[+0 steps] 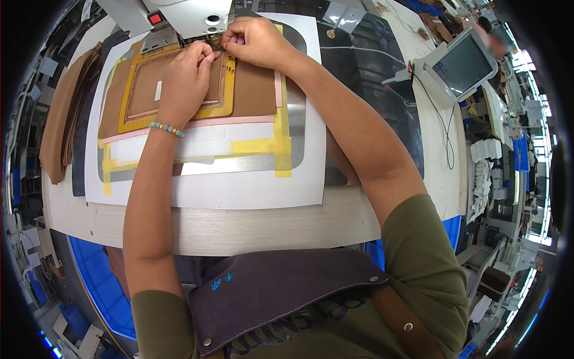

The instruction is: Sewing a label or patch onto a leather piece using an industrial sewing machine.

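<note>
Left hand point(184, 81) and right hand point(254, 40) both pinching small brown leather piece point(220, 46) at table's far edge, over yellow rectangular frame template point(134, 116), beneath grey sewing machine head point(185, 15).

A template frame point(134, 113) is laid on the table point(251, 224), just before the sewing machine point(179, 15). A fabric stack point(63, 125) is placed to its left, a monitor point(463, 66) well to the right
</note>
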A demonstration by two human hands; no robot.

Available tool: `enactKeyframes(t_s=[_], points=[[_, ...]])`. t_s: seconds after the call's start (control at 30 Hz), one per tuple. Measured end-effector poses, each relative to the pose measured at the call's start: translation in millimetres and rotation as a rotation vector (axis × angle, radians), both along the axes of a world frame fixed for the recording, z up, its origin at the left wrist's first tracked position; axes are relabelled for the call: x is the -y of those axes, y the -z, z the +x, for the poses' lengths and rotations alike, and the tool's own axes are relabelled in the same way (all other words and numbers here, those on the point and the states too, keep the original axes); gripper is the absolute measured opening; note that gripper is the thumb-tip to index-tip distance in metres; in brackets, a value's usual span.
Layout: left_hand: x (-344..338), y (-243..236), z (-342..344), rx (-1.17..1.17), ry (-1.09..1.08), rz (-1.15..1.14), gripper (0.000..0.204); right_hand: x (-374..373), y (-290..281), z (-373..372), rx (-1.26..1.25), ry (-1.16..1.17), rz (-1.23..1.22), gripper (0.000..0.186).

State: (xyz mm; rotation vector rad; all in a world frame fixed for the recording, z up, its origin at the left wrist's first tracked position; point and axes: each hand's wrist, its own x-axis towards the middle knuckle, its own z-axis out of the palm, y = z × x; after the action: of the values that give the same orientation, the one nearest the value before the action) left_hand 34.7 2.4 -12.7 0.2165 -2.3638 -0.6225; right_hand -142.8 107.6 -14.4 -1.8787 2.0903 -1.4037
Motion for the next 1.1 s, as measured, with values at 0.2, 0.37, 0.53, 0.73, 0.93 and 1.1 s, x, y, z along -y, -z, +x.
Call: enactKeyframes(t_s=[0.2, 0.37, 0.53, 0.73, 0.93, 1.1], points=[[0, 0, -2, -0.005, 0.011, 0.008, 0.007, 1, 0, -2, -0.024, 0.011, -0.024, 0.017], [0, -1, -2, -0.006, 0.006, -0.003, 0.007, 3, 3, -1, -0.062, -0.015, -0.066, 0.018], [-2, -1, 0, -0.007, 0.006, 0.01, 0.007, 1, 3, -1, -0.129, -0.006, -0.073, 0.018], [-3, -3, 0, -0.007, 0.004, 0.019, 0.007, 0, 4, -2, -0.115, 0.008, -0.062, 0.015], [0, 1, 0, -0.005, -0.01, 0.017, 0.008, 0, 3, -4, -0.089, 0.016, -0.05, 0.014], [-1, -3, 1, -0.014, 0.0, 0.018, 0.009, -9, -19, -21, 0.389, -0.184, 0.28, 0.012]])
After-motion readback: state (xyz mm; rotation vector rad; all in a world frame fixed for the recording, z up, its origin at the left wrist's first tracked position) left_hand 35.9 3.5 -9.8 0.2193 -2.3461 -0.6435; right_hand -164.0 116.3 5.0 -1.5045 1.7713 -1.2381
